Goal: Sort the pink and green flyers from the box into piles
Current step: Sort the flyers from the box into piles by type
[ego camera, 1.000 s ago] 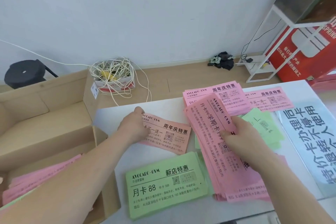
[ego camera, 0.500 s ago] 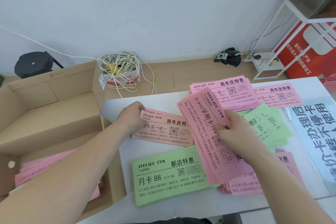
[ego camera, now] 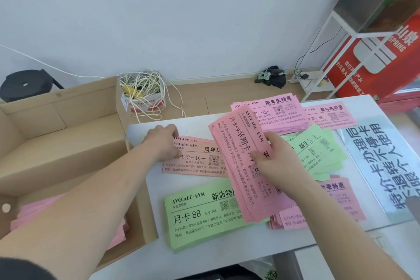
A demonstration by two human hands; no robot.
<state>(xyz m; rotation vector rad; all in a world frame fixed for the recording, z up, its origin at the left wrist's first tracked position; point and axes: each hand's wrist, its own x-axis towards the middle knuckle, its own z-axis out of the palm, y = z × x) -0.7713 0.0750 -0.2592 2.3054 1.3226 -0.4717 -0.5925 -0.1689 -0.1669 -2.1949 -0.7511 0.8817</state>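
Pink stack [ego camera: 238, 166] pinched in right hand [ego camera: 279, 163] hides the right ends of the near pink pile [ego camera: 193, 162] and green pile [ego camera: 204, 216]. Left hand [ego camera: 162, 141] covers that pink pile's corner; its grip cannot be told. Printed sheet [ego camera: 386, 166] runs off the right edge.

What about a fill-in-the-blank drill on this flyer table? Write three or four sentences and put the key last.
The stack gripped by the right hand is coloured ____.
The left hand touches a small pile coloured ____.
The pile printed "88", nearest the person, is coloured ____.
The cardboard box stands on the person's ____ side.
Missing words: pink; pink; green; left.
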